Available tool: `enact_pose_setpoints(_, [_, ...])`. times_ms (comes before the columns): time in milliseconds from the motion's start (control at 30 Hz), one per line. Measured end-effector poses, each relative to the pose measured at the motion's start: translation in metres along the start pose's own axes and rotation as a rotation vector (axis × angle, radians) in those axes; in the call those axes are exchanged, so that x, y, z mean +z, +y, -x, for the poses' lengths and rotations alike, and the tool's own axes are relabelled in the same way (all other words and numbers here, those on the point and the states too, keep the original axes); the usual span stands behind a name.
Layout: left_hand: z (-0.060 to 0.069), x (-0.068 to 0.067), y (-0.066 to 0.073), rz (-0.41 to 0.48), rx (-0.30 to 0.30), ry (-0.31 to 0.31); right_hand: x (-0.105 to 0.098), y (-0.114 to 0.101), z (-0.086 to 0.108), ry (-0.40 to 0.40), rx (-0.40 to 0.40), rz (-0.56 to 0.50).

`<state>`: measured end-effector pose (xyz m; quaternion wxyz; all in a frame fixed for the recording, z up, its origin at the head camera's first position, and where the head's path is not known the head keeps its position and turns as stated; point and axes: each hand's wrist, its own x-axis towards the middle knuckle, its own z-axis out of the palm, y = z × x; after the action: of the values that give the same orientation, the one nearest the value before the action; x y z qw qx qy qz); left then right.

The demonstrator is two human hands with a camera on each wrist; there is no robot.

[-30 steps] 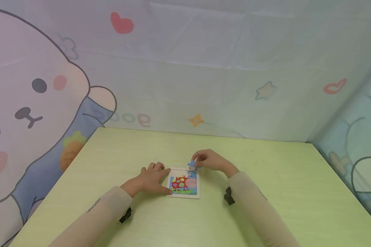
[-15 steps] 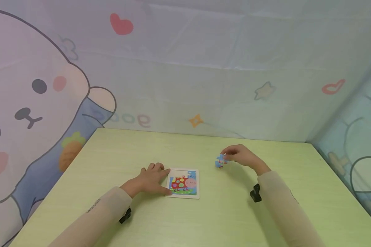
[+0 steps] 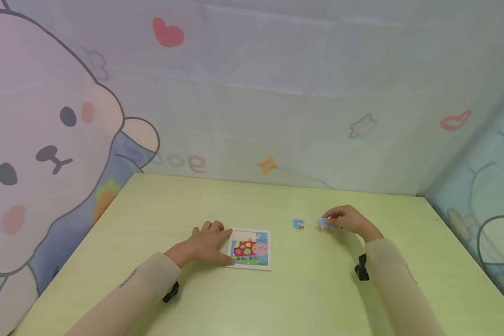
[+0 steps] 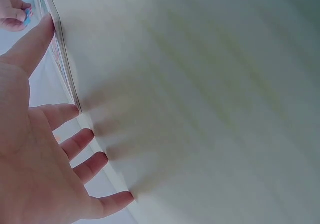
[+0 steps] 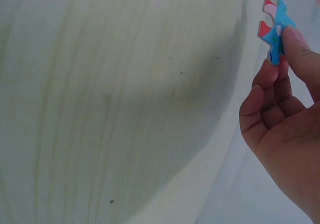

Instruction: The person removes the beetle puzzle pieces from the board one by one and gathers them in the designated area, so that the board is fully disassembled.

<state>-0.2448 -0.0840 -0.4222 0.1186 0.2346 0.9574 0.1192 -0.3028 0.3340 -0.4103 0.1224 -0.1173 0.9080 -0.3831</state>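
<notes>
A square jigsaw puzzle in a white frame [image 3: 252, 268] lies on the table, its picture a spotted red ladybird with a pink face. At the top of the picture a pale gap shows. My left hand [image 3: 206, 243] rests at the frame's left side, fingers spread, thumb and forefinger touching its edge. My right hand [image 3: 349, 221] pinches a blue puzzle piece [image 5: 277, 30] with red and pink bits between thumb and fingers, just above the table. To its left another blue puzzle piece [image 3: 298, 224] lies apart on the table, between that hand and the frame.
The pale yellow-green table [image 3: 218, 303] ends at a patterned cloth backdrop [image 3: 252, 116] behind, with another cloth at the right side. Black wrist straps [image 3: 362, 268] sit under both sleeves.
My right hand has moved right, away from the frame, with a puzzle piece in its fingers. Another piece now lies on the table to its left. The left hand has stayed at the frame.
</notes>
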Motion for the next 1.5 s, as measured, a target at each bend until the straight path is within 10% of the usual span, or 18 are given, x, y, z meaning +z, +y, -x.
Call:
enact_pose_setpoints(1000, [-0.004,0.002,0.008,0.009,0.003,-0.015,0.003,0.014,-0.003,0.023,0.033,0.12])
enact_pose_setpoints(1500, [-0.003,0.002,0.004,-0.004,0.001,-0.006,0.006,-0.029,0.001,0.034,-0.122,0.013])
